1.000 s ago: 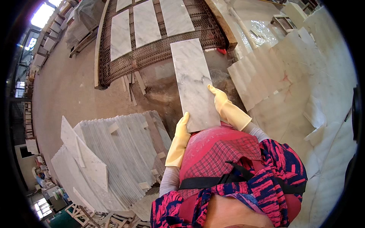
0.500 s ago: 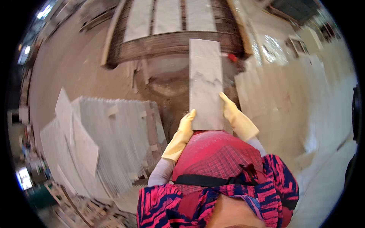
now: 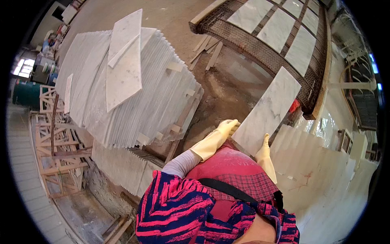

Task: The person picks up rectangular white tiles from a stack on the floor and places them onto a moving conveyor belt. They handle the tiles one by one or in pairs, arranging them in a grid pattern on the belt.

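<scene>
Marble slab [image 3: 268, 110] angled out front, near the mesh conveyor [image 3: 227, 34] bearing paler slabs [image 3: 277, 31] | right hand [image 3: 265, 155] closed on its edge, thumb up | left hand [image 3: 226, 129] half-open by near corner, grip unclear | red apron [image 3: 225, 162] faintly lettered

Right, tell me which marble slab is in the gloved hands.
The grey-veined slab between the left hand and right hand; others lie on the mesh bed or are among the stacked slabs on the left.
</scene>
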Available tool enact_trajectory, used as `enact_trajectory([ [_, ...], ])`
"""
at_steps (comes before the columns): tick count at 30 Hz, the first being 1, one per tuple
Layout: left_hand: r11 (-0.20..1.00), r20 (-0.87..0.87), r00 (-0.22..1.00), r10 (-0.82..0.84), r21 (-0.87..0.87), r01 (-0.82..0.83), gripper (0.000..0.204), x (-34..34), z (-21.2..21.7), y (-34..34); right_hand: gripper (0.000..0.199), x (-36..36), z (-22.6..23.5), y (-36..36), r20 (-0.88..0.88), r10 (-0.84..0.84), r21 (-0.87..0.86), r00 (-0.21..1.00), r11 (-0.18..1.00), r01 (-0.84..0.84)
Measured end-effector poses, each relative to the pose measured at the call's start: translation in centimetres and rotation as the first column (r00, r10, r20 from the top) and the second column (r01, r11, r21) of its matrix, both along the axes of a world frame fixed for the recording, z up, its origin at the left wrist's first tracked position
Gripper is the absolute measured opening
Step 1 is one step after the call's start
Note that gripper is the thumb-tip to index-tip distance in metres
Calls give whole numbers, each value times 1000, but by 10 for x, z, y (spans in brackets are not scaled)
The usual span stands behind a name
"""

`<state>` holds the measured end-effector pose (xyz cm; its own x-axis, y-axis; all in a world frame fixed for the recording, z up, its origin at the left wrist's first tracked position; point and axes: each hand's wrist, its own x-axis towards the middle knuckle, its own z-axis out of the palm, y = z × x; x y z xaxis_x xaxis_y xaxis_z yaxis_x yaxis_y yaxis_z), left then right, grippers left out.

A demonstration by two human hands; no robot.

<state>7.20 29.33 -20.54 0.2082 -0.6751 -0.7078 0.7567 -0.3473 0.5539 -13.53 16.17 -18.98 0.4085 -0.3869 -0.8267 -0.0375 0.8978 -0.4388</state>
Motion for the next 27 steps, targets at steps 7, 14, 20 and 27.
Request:
enact_trajectory([
  [7,788,885,-88,457,-449,-421,20,70,182,96,95,-14,-11,-15,-37,42,-9,998,999,-42],
  [14,495,817,-527,-234,-367,-788,33,153,275,265,98,-21,-14,-19,-44,100,39,994,994,-99],
  [20,395,755,-271,-598,-17,-919,41,220,238,367,100,-26,-23,-35,-175,150,-81,973,983,-166],
  [27,361,799,-184,-573,45,-932,48,231,231,368,97,-6,66,-30,-331,135,-78,934,982,-170],
])
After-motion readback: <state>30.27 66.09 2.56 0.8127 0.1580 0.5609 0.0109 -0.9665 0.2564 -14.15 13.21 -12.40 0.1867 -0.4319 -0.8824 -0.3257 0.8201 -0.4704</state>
